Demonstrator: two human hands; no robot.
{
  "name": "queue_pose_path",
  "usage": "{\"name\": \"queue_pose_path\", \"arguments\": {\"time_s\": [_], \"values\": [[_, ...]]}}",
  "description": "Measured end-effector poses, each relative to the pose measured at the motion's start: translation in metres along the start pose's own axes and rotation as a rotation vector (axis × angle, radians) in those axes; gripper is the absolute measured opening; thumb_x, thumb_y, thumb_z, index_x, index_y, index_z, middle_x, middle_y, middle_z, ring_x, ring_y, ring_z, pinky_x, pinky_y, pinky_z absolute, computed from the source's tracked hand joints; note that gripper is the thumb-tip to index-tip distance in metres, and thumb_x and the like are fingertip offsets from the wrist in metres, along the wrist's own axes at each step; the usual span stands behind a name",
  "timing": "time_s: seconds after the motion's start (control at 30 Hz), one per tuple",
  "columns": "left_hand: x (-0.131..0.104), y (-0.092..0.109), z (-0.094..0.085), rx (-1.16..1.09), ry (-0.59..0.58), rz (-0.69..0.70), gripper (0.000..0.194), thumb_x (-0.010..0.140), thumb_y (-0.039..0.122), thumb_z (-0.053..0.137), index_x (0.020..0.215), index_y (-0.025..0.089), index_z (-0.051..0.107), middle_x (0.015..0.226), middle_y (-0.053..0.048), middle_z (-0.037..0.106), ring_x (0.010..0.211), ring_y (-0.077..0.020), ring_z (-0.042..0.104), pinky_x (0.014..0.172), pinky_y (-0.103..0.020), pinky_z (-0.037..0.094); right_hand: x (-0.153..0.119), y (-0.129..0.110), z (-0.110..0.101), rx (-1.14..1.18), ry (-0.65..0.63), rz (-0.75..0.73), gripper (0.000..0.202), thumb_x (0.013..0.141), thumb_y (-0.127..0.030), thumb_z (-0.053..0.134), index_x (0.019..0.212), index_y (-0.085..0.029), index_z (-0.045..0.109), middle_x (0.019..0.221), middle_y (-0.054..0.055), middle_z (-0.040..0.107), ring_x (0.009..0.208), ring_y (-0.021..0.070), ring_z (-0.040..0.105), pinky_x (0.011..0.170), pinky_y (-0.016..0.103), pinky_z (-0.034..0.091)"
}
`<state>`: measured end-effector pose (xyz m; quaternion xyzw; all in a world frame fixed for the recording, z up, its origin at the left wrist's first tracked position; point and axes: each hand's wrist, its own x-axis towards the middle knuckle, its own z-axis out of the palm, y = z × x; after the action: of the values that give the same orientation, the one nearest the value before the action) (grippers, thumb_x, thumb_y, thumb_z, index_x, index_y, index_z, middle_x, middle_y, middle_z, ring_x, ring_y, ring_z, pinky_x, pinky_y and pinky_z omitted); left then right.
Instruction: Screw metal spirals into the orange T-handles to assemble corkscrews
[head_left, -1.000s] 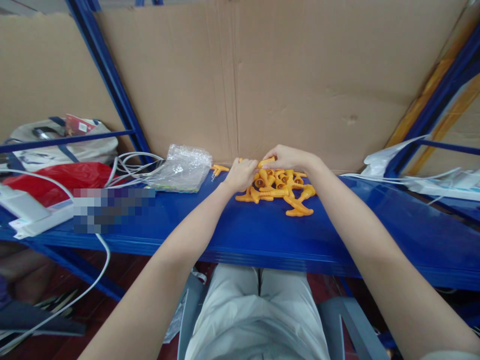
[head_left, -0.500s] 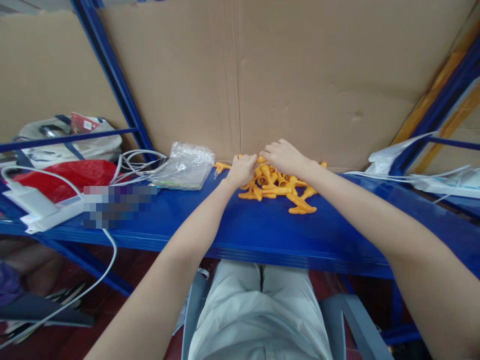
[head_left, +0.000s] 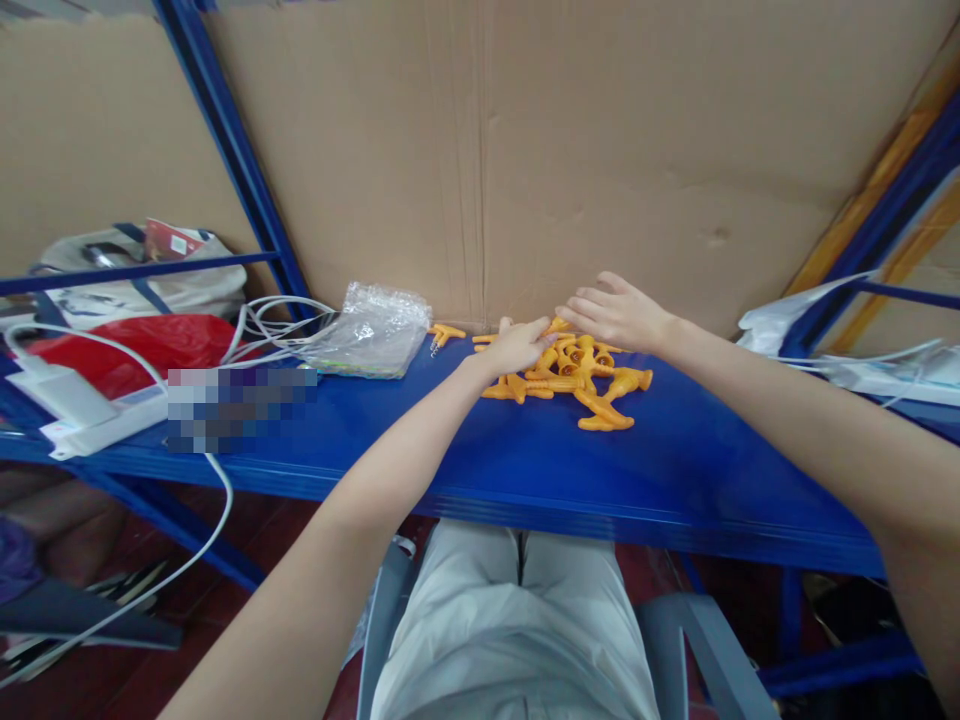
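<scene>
Several orange T-shaped plastic pieces [head_left: 604, 408] lie in a pile on the blue table [head_left: 540, 470]. My left hand [head_left: 519, 348] is over the pile's left side, fingers pointing right; what it grips, if anything, is hidden. From the right, my right hand [head_left: 611, 312] reaches over the back of the pile, its fingertips at an orange piece [head_left: 556, 326] near my left fingertips. Its fingers look bent, and I cannot tell whether it grips that piece. Apart from the pile, to the left, lies one orange piece with a metal spiral [head_left: 448, 333].
A clear plastic bag [head_left: 375, 330] lies left of the pile, beside white cables, a power strip [head_left: 112, 425] and a red bag [head_left: 142, 350]. Cardboard [head_left: 600, 150] stands behind the table. White plastic [head_left: 787, 315] is at the right by the blue frame.
Both hands have moved to the right, my right hand further, uncovering pieces on the pile's right side. My left hand now points more to the right.
</scene>
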<state>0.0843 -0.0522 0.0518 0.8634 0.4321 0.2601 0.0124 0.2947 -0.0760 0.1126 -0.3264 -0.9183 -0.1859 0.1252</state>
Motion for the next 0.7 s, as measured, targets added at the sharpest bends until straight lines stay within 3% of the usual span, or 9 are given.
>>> {"name": "queue_pose_path", "arguments": {"time_s": [0.1, 0.2, 0.3, 0.47, 0.7], "values": [[0.002, 0.002, -0.002, -0.355, -0.079, 0.003, 0.027, 0.106, 0.035, 0.045, 0.089, 0.019, 0.058, 0.077, -0.004, 0.066, 0.078, -0.0199, 0.066, 0.08, -0.036, 0.051, 0.0, 0.002, -0.006, 0.199, -0.028, 0.182, 0.032, 0.099, -0.041, 0.05, 0.126, -0.034, 0.067, 0.11, 0.008, 0.072, 0.129, 0.03, 0.055, 0.11, 0.048, 0.04], [0.0, 0.001, -0.007, -0.69, -0.176, -0.02, 0.032, 0.106, 0.036, 0.047, 0.08, 0.019, 0.054, 0.063, 0.001, 0.05, 0.056, -0.0119, 0.051, 0.062, -0.028, 0.047, 0.007, 0.007, -0.004, 0.267, -0.012, 0.235, 0.036, 0.095, -0.046, 0.058, 0.129, -0.036, 0.067, 0.115, 0.009, 0.073, 0.134, 0.0329, 0.054, 0.108, 0.05, 0.043], [-0.003, -0.003, -0.014, -0.961, -0.274, -0.088, 0.033, 0.105, 0.032, 0.05, 0.076, 0.018, 0.055, 0.058, 0.004, 0.041, 0.048, -0.0083, 0.041, 0.052, -0.023, 0.041, 0.016, 0.013, 0.004, 0.158, 0.032, 0.136, 0.037, 0.099, -0.044, 0.05, 0.132, -0.035, 0.066, 0.126, 0.007, 0.073, 0.142, 0.0296, 0.051, 0.117, 0.052, 0.037], [-0.005, -0.014, -0.021, -1.343, -0.351, -0.189, 0.029, 0.1, 0.027, 0.06, 0.073, 0.015, 0.059, 0.053, 0.004, 0.043, 0.041, -0.006, 0.04, 0.044, -0.018, 0.036, 0.036, 0.017, 0.025, -0.148, 0.207, -0.095, 0.046, 0.105, -0.027, 0.029, 0.132, -0.033, 0.066, 0.141, 0.004, 0.068, 0.144, 0.0239, 0.051, 0.128, 0.056, 0.02], [-0.014, -0.027, -0.033, -1.662, -0.272, -0.376, 0.048, 0.106, 0.037, 0.04, 0.07, 0.014, 0.061, 0.042, 0.005, 0.04, 0.033, -0.0095, 0.036, 0.048, -0.025, 0.049, 0.071, 0.016, 0.054, -0.348, 0.325, -0.112, 0.04, 0.103, -0.026, 0.042, 0.136, -0.035, 0.064, 0.141, 0.003, 0.068, 0.145, 0.0254, 0.051, 0.129, 0.06, 0.017]]}}
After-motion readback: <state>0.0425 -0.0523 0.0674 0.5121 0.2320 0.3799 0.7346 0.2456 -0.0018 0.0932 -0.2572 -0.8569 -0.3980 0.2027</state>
